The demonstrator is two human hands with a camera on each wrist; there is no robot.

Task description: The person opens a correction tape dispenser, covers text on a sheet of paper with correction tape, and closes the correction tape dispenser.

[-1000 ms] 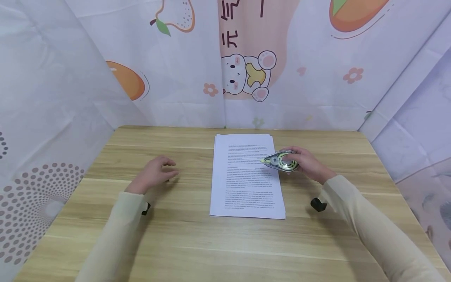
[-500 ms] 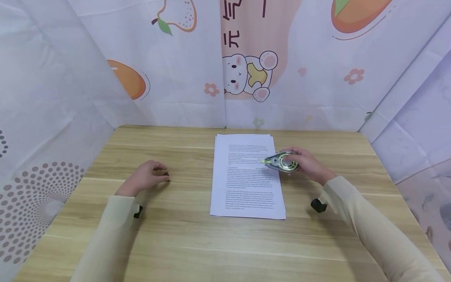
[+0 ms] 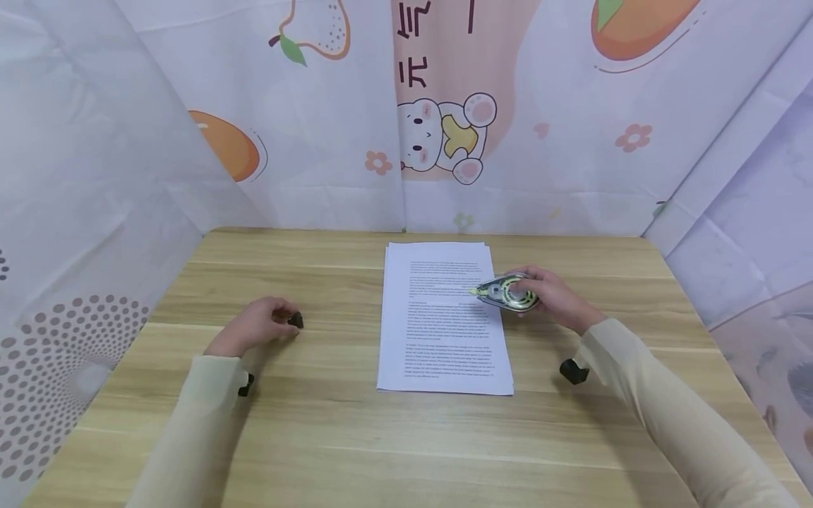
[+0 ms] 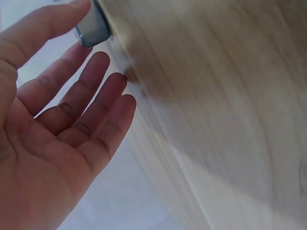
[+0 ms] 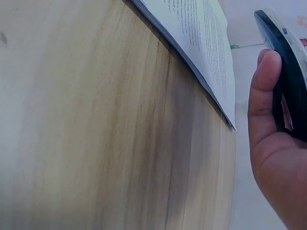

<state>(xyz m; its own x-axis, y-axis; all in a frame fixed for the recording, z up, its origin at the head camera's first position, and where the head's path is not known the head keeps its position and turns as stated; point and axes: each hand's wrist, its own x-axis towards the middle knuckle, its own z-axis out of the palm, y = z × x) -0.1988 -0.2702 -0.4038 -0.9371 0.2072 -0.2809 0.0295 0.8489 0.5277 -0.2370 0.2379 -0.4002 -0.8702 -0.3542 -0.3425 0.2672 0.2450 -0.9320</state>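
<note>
My right hand [image 3: 559, 296] grips a correction tape dispenser [image 3: 508, 292] with a clear body and a yellow-green wheel. Its tip points left, over the right part of the printed sheets [image 3: 438, 367]; whether it touches them I cannot tell. To the left, my left hand [image 3: 257, 324] pinches a small dark cap [image 3: 296, 320] between thumb and index finger. Up close in the left wrist view this cap [image 4: 94, 28] looks smooth and grey, while the other fingers [image 4: 112, 122] are spread loosely. The dispenser [image 5: 290, 67] shows dark edge-on in the right wrist view.
The stack of printed paper lies near the middle of the wooden table [image 3: 356, 444]. A patterned curtain [image 3: 317, 141] hangs behind the table's back edge, with more cloth at both sides. Black wrist mounts [image 3: 574, 371] hang under the sleeves.
My left hand has drawn left and slightly toward me, and its wrist has turned so the dark cap shows clearly. The right hand and dispenser stay in place over the paper.
</note>
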